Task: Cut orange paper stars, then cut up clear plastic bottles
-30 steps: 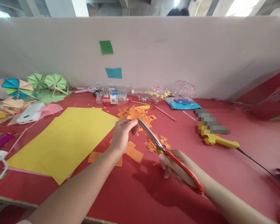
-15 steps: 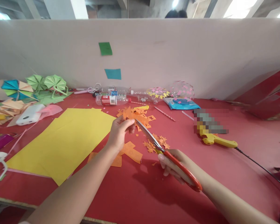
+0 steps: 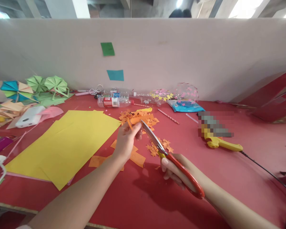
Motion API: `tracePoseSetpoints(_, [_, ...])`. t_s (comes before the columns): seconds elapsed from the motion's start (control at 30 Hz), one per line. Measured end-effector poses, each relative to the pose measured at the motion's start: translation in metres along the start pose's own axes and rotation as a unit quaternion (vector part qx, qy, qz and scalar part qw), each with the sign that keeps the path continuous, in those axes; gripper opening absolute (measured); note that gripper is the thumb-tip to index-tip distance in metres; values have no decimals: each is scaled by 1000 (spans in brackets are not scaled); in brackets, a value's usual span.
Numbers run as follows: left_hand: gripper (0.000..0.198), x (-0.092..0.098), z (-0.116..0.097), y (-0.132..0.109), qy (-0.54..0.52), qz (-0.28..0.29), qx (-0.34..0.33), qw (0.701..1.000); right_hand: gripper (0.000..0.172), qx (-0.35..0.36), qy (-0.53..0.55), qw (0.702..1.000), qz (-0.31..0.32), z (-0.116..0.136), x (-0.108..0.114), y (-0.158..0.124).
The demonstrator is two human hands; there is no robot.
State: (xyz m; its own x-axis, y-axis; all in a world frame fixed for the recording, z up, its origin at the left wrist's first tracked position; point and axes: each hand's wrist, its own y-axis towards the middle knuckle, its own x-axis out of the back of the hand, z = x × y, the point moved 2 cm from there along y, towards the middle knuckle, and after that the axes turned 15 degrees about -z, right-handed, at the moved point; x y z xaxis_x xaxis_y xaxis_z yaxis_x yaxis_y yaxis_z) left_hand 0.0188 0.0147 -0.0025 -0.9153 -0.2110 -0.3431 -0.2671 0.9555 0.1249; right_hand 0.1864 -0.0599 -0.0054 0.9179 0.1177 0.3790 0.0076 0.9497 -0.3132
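Nudged toward the right and turned over slightly since half a second ago, a person's left hand (image 3: 126, 140) pinches orange paper (image 3: 137, 119) between thumb and fingers, a narrow strip of it angling up beside the thumb. Scissors (image 3: 154, 139) in the right hand (image 3: 177, 168), its fingers curled around the red handles, point their tips at the paper; the blades look almost together, and whether they bite cannot be told. Both hands hang above the middle of the red surface (image 3: 252, 178).

Thin and light, the paper would likely bend, crease or tear easily, best held by an edge clear of the steel. The scissors appear stiff and heavier, with the handles the sound place to grip. Below lie small orange stars (image 3: 167, 143) and loose orange pieces (image 3: 137, 158); yellow sheets (image 3: 73, 143) spread toward the left edge.

Along the back edge, a red-labelled bottle (image 3: 114, 102) lies on its side before a blue-labelled bottle (image 3: 118, 94), no contents discernible in either. Nearby, a blue packet (image 3: 188, 107) hides whatever it holds, as does a red box (image 3: 274, 101) by the right edge.
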Motion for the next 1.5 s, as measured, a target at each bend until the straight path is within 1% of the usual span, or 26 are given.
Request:
tracePoseSetpoints(0.23, [23, -5, 0, -6, 10, -9, 23, 1000, 52, 24, 10, 1000, 6, -2, -2, -1])
tracePoseSetpoints(0.33, [23, -5, 0, -7, 3, -12, 26, 1000, 53, 38, 24, 999, 14, 0, -2, -3])
tracePoseSetpoints(0.5, [24, -6, 0, -9, -28, -10, 39, 999, 53, 32, 21, 999, 12, 2, -2, -4])
tracePoseSetpoints(0.63, [22, -6, 0, -9, -37, -19, 56, 998, 51, 29, 26, 999, 11, 4, -2, -4])
tracePoseSetpoints(0.7, [23, -7, -1, -10, -36, -24, 63, 997, 50, 27, 22, 999, 1, 4, -3, -5])
tracePoseSetpoints(0.83, [22, -8, -2, -10, -41, -16, 66, 997, 50, 6, -2, 1000, -30, 3, -4, -4])
tracePoseSetpoints(1.03, [21, -8, 0, -9, -44, -10, 70, 997, 46, -17, -35, 999, -30, -2, -6, -1])
tracePoseSetpoints(1.2, [19, -6, 1, -8, -44, -7, 74, 996, 42, -15, -35, 999, -26, -1, -5, 0])
tracePoseSetpoints(1.37, [18, -5, -1, -7, -45, 4, 73, 996, 43, -14, -44, 997, -55, 2, -4, -3])
tracePoseSetpoints(1.5, [19, -4, -2, -5, -43, -2, 76, 996, 44, 2, -34, 998, -54, 3, -4, -4])
